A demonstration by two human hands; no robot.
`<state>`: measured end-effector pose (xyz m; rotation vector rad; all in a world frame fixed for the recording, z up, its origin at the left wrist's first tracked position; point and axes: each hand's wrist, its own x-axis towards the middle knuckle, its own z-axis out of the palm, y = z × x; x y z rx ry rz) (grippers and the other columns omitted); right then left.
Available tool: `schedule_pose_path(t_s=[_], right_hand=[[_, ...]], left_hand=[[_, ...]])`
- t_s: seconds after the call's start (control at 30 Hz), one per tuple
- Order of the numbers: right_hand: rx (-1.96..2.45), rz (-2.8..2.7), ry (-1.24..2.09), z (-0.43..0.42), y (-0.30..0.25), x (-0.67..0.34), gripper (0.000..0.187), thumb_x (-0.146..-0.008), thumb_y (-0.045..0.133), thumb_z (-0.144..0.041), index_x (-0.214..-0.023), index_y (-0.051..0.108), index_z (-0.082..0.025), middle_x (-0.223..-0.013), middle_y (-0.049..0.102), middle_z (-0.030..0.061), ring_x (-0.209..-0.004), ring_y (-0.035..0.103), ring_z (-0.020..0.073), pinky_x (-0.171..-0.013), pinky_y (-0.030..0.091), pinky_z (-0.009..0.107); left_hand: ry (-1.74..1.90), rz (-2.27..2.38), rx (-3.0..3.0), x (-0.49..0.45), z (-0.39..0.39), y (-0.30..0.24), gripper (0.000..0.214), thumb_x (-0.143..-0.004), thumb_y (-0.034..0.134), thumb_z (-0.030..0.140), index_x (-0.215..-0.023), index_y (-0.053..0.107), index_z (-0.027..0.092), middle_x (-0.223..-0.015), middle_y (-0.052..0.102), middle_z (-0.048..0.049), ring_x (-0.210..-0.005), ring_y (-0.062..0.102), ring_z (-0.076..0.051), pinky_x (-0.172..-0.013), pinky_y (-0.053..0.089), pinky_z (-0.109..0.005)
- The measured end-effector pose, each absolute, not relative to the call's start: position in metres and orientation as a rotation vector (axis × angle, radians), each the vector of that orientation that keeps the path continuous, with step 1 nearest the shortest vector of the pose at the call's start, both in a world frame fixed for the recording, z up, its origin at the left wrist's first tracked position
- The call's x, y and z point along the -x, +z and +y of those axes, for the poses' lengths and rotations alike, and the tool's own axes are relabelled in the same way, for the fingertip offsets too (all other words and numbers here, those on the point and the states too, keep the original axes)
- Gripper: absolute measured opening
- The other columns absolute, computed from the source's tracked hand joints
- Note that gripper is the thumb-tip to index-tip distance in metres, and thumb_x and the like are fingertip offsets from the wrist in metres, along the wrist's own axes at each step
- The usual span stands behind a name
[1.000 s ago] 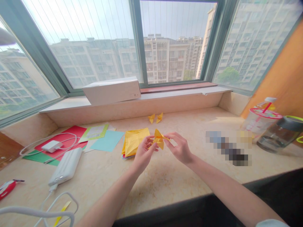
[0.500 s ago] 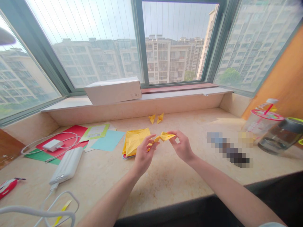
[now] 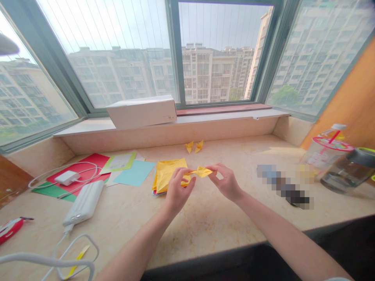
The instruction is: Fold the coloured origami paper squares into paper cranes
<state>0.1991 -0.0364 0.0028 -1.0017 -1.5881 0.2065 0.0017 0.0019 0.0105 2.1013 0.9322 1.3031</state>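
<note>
Both hands hold a small folded piece of yellow paper (image 3: 202, 172) above the marble counter (image 3: 222, 218). My left hand (image 3: 178, 189) pinches its left end, and my right hand (image 3: 227, 181) pinches its pointed right end. The piece looks like a narrow, pointed strip, and my left fingers hide part of it. Just behind my left hand lies a stack of yellow paper (image 3: 168, 175). Farther back, two small folded yellow pieces (image 3: 189, 146) (image 3: 199, 146) rest on the counter.
Sheets of blue, red, green paper (image 3: 134, 172) lie left, near a white power bank (image 3: 83, 203), charger (image 3: 66, 178) and cables. A white box (image 3: 141, 112) sits on the window ledge. A plastic cup (image 3: 326, 152) and glass bottle (image 3: 348, 171) stand right, beside a pixelated object (image 3: 283, 185).
The yellow piece has gone from a bunched shape with a hanging flap to a flatter, narrow strip. My hands have stayed close together, and the view has shifted slightly.
</note>
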Motion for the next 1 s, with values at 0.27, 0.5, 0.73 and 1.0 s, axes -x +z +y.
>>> schedule_pose_path(t_s=[0.27, 0.5, 0.73, 1.0], right_hand=[[0.907, -1.753, 0.167, -0.038, 0.001, -0.196, 0.02, -0.091, 0.06, -0.022, -0.107, 0.071, -0.023, -0.084, 0.067, 0.0047, -0.073, 0.061, 0.0157, -0.069, 0.052, 0.029], [0.984, -1.609, 0.22, -0.04, 0.006, -0.198, 0.015, -0.092, 0.061, -0.028, -0.099, 0.072, -0.022, -0.086, 0.07, 0.0046, -0.074, 0.062, 0.0165, -0.068, 0.051, 0.029], [1.083, -1.385, 0.475, -0.034, -0.001, -0.198, 0.027, -0.086, 0.068, -0.041, -0.105, 0.07, -0.021, -0.09, 0.071, 0.005, -0.076, 0.063, 0.0173, -0.074, 0.052, 0.032], [1.014, -1.524, 0.431, -0.036, 0.003, -0.197, 0.022, -0.09, 0.061, -0.039, -0.081, 0.067, -0.02, -0.079, 0.067, 0.0036, -0.075, 0.061, 0.0173, -0.071, 0.049, 0.03]], left_hand=[[1.289, 0.926, -2.379, 0.002, 0.005, 0.009, 0.016, -0.083, 0.066, 0.018, -0.099, 0.066, 0.021, -0.1, 0.067, -0.0048, -0.096, 0.064, -0.021, -0.085, 0.052, -0.035], [1.146, 0.826, -2.267, 0.0, 0.006, 0.006, 0.015, -0.09, 0.057, 0.021, -0.098, 0.069, 0.021, -0.09, 0.073, -0.0037, -0.082, 0.067, -0.019, -0.076, 0.052, -0.03], [1.012, 0.835, -2.072, -0.001, 0.002, 0.012, 0.017, -0.091, 0.056, 0.028, -0.096, 0.07, 0.018, -0.092, 0.074, -0.0054, -0.084, 0.067, -0.019, -0.075, 0.051, -0.029], [0.969, 0.745, -2.06, -0.002, -0.006, 0.02, 0.023, -0.092, 0.055, 0.033, -0.101, 0.069, 0.018, -0.097, 0.073, -0.0068, -0.087, 0.066, -0.02, -0.074, 0.052, -0.029]])
